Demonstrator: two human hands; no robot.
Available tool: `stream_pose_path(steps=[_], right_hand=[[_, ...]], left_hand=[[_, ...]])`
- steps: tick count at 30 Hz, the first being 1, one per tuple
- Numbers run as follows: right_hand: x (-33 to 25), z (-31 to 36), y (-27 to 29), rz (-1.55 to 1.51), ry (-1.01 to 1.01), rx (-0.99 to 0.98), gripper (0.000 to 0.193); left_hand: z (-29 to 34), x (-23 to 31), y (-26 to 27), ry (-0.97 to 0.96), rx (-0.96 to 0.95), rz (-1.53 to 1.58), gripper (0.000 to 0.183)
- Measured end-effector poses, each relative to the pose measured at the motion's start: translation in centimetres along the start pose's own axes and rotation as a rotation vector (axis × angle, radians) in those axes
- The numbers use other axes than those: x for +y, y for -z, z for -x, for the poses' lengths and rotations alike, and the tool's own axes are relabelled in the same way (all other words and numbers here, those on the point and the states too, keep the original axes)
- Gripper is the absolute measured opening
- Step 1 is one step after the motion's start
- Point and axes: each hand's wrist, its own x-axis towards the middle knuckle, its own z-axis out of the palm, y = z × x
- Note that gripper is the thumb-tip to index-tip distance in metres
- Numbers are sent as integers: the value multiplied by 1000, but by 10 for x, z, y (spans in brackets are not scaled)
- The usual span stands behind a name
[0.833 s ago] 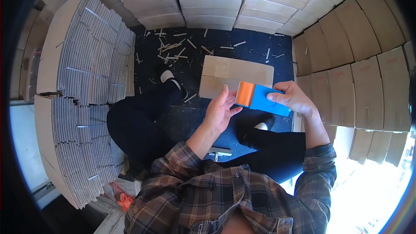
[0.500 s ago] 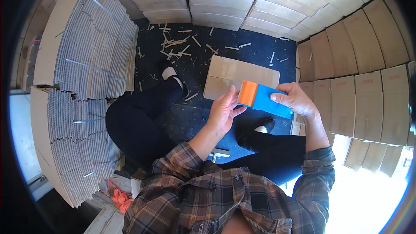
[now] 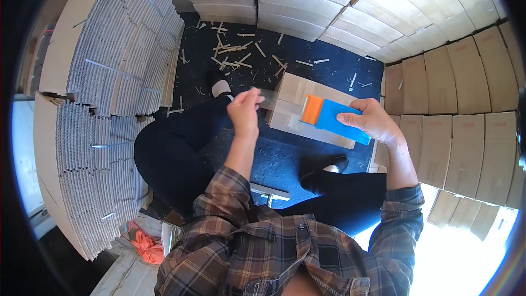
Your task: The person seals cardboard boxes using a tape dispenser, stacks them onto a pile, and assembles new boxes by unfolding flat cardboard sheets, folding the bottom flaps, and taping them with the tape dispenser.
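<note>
My right hand point(image 3: 379, 123) grips a blue tape dispenser point(image 3: 332, 118) with an orange front end, its thumb lying across the blue body. The orange end points left, over a closed cardboard box point(image 3: 318, 89) that lies on the floor between my feet. Between the dispenser and my left hand point(image 3: 244, 114) stretches a strip of clear tape point(image 3: 269, 102). The fingers of my left hand are pinched on the free end of that strip, just past the box's left edge. The dispenser hides part of the box top.
Tall stacks of flattened cardboard point(image 3: 118, 49) stand at my left. Piled cardboard boxes point(image 3: 307, 0) wall off the far side, and more boxes point(image 3: 446, 142) stand at the right. Cardboard scraps point(image 3: 235, 49) litter the dark floor point(image 3: 274, 156). Behind my left side lies an orange-red plastic bag point(image 3: 147, 246).
My left hand has moved left, away from the dispenser, and closed from spread fingers into a pinch. A length of clear tape now spans the gap. The dispenser stays in my right hand.
</note>
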Motion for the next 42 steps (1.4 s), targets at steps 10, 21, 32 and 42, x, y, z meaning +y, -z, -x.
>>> stream_pose_path(steps=[10,21,32,42], right_hand=[[-17,-24,-13,182,-110,22,49],[-29,-41,-18,324,-185,-4,56],[-40,-60,-29,444,-225,-77,55],[-51,-65,-40,649,-241,-58,57]], left_hand=[[-37,-23,10,-212,95,-213,17],[-46,-30,15,-257,114,-282,16],[-57,-41,21,-324,155,-326,14],[-60,-93,12,-33,78,-145,17]])
